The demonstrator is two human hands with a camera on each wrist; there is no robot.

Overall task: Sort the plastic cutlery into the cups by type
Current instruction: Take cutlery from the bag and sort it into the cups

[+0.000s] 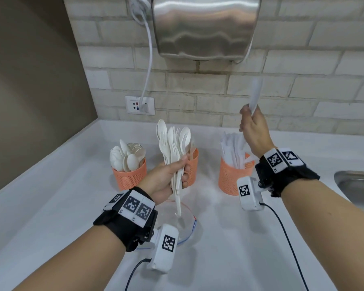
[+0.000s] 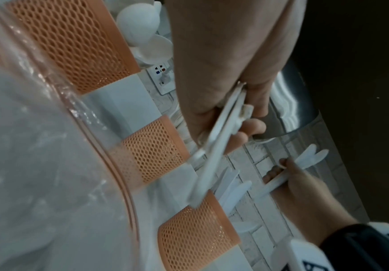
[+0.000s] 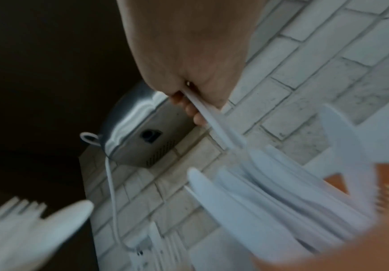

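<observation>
Nearest, a clear plastic bag (image 1: 185, 219) lies on the counter (image 1: 229, 248). The left hand (image 1: 166, 179) grips mixed spoons and forks (image 1: 172, 143). Three orange cups (image 1: 129, 176) stand beyond. The right hand (image 1: 254, 131) pinches white knives (image 1: 256, 93) above the right cup (image 1: 231, 177). No legible writing.

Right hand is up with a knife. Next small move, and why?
Probably lower the right hand and drop its knife into the right cup. That cup already holds knives and sits just below the hand, while the left hand grips the unsorted bunch.
</observation>
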